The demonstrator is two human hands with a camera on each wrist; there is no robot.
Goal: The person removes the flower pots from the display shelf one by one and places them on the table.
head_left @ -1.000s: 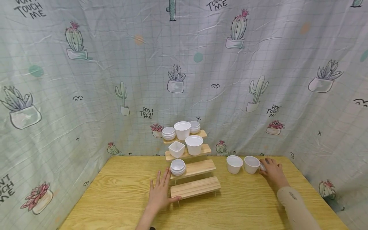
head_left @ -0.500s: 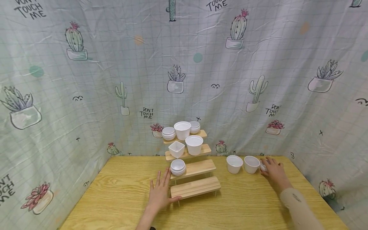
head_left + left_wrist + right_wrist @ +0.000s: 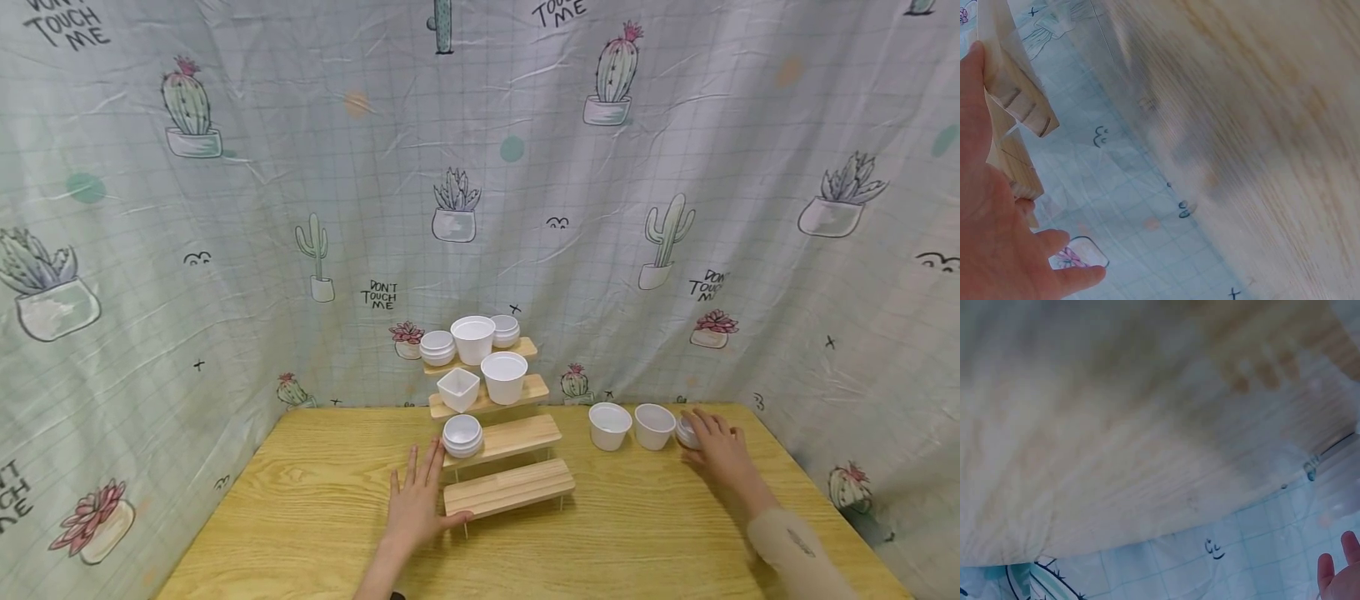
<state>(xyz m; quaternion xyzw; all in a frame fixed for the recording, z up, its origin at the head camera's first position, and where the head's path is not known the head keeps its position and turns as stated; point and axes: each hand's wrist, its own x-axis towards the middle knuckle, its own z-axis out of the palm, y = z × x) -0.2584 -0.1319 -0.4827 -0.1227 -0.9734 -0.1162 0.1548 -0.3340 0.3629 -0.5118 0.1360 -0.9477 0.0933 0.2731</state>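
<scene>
A wooden four-step stand (image 3: 510, 487) carries several white pots. My left hand (image 3: 412, 510) lies along its left end, fingers straight and spread, thumb against the lowest step's front corner. In the left wrist view that hand (image 3: 997, 250) touches the step ends (image 3: 1019, 100). At the right, my right hand (image 3: 720, 450) has its fingers and thumb around a small round white jar (image 3: 686, 433) on the table, partly hidden by the fingers. Only the fingertips of my right hand (image 3: 1342, 575) show in the right wrist view; no jar is visible there.
Two white cups, one (image 3: 610, 427) and another (image 3: 655, 427), stand left of the right hand. On the stand are a square pot (image 3: 458, 390), tall cups (image 3: 504, 377) and round jars (image 3: 462, 436). A patterned curtain (image 3: 480, 275) hangs behind the table (image 3: 315, 500).
The right forearm and sleeve have shifted a little to the right, and slightly more of the round jar shows beside the fingers. The left hand stays against the stand. The head view has shifted slightly.
</scene>
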